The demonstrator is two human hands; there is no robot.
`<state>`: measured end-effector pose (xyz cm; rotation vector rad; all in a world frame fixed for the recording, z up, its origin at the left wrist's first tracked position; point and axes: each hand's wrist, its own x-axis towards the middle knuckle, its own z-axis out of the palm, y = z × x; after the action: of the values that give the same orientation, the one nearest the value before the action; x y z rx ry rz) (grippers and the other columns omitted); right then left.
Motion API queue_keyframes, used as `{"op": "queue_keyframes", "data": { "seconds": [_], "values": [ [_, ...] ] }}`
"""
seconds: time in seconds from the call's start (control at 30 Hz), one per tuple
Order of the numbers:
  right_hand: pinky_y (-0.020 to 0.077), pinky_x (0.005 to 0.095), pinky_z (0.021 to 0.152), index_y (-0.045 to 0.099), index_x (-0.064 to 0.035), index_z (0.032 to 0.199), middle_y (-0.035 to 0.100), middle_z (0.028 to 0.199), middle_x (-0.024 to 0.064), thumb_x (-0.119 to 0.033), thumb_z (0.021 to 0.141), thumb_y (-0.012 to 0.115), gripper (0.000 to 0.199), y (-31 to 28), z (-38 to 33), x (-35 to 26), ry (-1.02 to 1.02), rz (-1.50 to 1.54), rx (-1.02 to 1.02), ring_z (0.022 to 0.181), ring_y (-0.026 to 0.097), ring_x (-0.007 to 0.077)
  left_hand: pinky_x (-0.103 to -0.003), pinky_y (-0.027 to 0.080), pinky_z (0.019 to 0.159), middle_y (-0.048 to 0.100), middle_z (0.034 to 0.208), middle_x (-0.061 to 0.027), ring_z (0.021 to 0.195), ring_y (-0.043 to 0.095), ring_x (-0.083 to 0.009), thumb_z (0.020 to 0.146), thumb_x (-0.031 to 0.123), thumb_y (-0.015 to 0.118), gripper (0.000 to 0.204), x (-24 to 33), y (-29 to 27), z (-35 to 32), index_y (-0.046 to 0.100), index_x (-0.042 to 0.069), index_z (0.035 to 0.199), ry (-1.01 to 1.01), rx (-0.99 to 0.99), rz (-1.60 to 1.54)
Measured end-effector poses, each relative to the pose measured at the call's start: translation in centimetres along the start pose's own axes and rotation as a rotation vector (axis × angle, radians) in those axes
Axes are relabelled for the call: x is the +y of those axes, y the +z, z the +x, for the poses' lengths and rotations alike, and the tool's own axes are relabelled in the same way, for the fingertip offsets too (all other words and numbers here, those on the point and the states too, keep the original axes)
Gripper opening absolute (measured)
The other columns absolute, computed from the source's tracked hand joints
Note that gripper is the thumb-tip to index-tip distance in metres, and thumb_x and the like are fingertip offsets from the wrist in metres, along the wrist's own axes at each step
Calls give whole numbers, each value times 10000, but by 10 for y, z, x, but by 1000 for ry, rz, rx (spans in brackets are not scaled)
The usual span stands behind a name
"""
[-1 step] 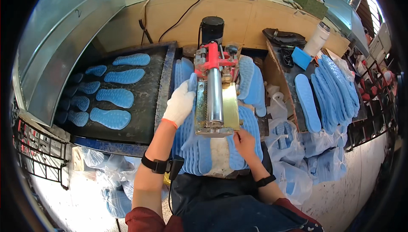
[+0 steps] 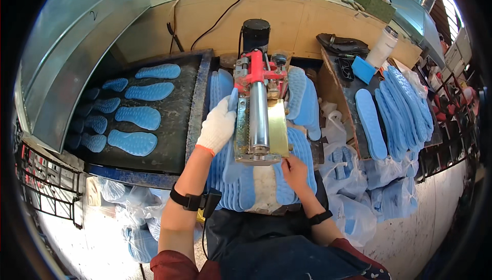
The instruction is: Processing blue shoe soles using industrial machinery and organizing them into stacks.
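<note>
Tan panel (image 2: 312, 28) unchanged; gloved left hand (image 2: 217, 126) still holds blue insole (image 2: 233, 98).

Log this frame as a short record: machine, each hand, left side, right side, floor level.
machine: red-framed machine with a shiny metal cylinder
left hand: white-gloved, holding a blue insole at the machine's left side
right hand: bare, at the machine's front right corner; fingertips partly hidden, grip unclear
left side: black bed with blue insoles spread flat
right side: insole pile, white bottle, black shoe
floor level: clear plastic bags containing blue pieces
</note>
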<state>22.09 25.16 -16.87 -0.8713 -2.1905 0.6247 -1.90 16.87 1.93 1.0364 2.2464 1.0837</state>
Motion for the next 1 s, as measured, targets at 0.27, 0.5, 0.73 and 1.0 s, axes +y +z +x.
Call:
{"op": "queue_keyframes", "data": {
  "seconds": [0.27,0.5,0.73,1.0],
  "values": [
    [480,395,579,643,-58,880,640,782,148,-73,787,608,100,0,5,-2,22,88,85,696,625,337,-493,450,848,595,1098,-245,986,569,-441,885,176,437,413,8,9,-16,459,104,1292,128,103,194],
    [477,397,577,637,-47,881,634,771,155,-64,781,607,105,-2,5,1,24,72,72,693,621,341,-499,485,775,627,985,-245,879,604,-438,873,99,467,399,7,-10,-40,457,89,1271,367,202,239],
    [474,395,573,637,-37,879,631,774,160,-52,773,610,111,-1,5,-5,6,82,60,689,619,346,-486,508,694,628,914,-234,826,629,-410,845,89,469,255,2,-4,2,516,58,1093,294,121,516],
    [477,383,573,642,-42,898,636,787,153,-50,772,612,130,-3,3,-5,85,110,51,679,619,339,-438,498,579,625,786,-145,683,627,-336,799,69,490,254,9,-7,-4,568,57,1040,663,10,771]
  ]
}}
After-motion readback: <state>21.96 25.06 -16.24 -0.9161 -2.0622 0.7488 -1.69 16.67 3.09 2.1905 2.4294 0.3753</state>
